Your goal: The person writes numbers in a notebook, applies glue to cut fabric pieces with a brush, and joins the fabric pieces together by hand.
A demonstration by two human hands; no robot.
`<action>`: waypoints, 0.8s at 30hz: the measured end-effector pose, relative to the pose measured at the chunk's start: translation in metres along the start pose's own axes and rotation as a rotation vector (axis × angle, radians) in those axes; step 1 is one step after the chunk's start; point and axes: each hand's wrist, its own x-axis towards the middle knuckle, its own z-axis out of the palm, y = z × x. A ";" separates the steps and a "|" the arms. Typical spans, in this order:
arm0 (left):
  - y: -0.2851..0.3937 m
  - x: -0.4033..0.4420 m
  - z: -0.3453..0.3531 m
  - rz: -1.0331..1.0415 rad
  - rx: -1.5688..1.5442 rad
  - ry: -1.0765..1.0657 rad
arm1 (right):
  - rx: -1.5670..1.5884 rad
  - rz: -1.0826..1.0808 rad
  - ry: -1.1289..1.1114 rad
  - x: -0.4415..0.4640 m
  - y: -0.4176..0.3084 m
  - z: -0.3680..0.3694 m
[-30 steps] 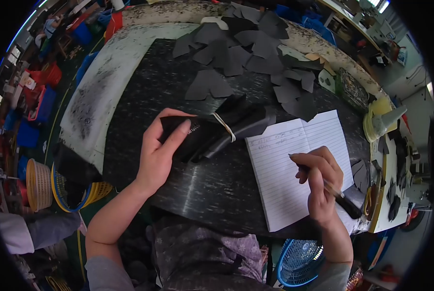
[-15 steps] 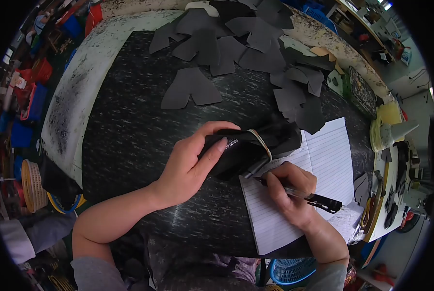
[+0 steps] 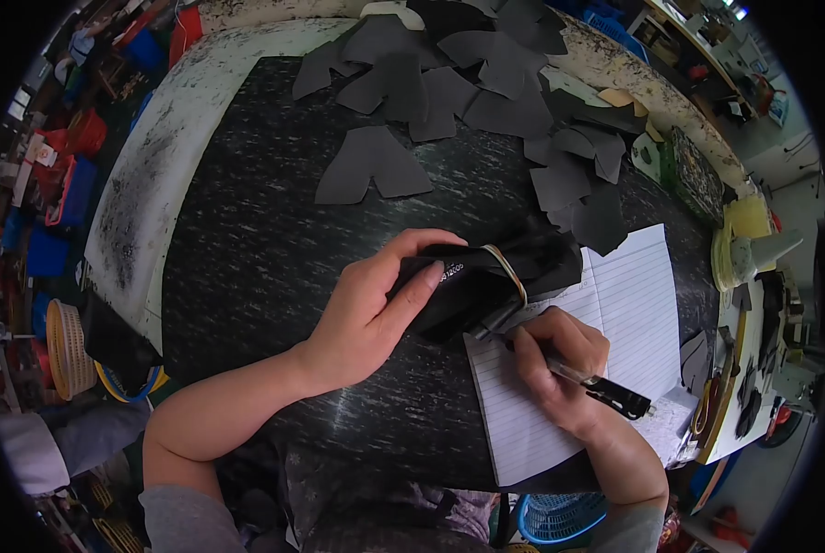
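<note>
My left hand [image 3: 376,309] is closed on a bundle of black cut pieces [image 3: 459,290], with a rubber band [image 3: 507,272] around it. Small white printed digits show beside my thumb. In my right hand [image 3: 560,364] is a black pen [image 3: 615,396], its tip pointing down-left by the lower edge of the bundle. Beneath my right hand lies a lined notebook [image 3: 634,295], its left page partly covered by the bundle and the hand. Whether the pen tip touches the paper I cannot tell.
Several dark grey cut pieces [image 3: 373,166] lie across the far side of the black tabletop [image 3: 247,212]. A yellow container with a pale cone-shaped nozzle [image 3: 767,249] stands at the right. A blue basket [image 3: 560,518] is below the near edge, and a tan basket [image 3: 67,350] at the left.
The whole view has shifted slightly to the right. My hands keep nearly the same places on the bundle and the pen; the pen's rear end has tipped slightly lower.
</note>
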 end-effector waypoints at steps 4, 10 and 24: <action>0.002 0.000 -0.001 -0.042 -0.002 -0.013 | -0.015 -0.030 -0.027 -0.001 0.002 0.000; 0.002 0.000 0.000 -0.034 -0.023 -0.004 | -0.030 -0.090 -0.016 -0.001 0.002 -0.001; 0.000 0.000 0.000 0.057 0.076 -0.005 | -0.041 0.053 -0.050 -0.010 0.005 -0.014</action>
